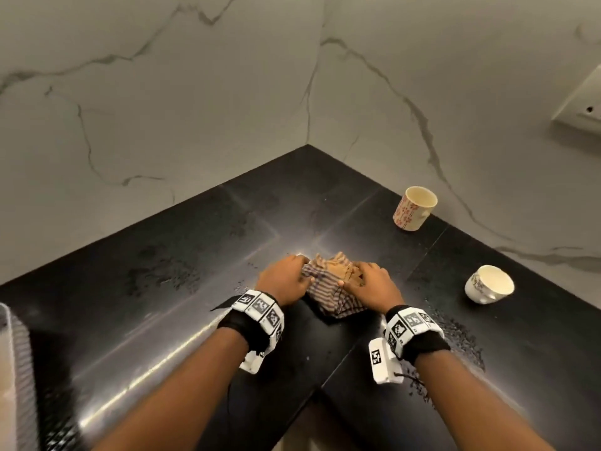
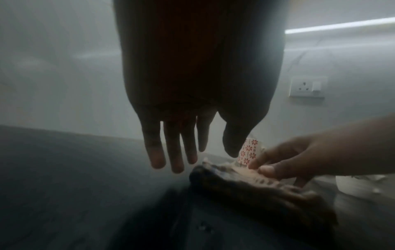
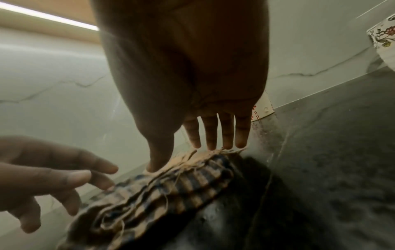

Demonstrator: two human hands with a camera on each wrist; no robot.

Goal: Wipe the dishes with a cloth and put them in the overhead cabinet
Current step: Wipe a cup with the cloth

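A folded striped brown cloth lies on the black counter, between my two hands. My left hand is at the cloth's left edge; in the left wrist view its fingers hang straight just beside the cloth. My right hand rests its thumb and straight fingertips on top of the cloth. A tall mug with red flowers stands at the back right by the wall. A low white floral cup sits nearer on the right.
Marble walls meet in a corner behind the counter. A wall socket is at the far right. Water drops speckle the counter near my right wrist. A pale striped object shows at the left edge.
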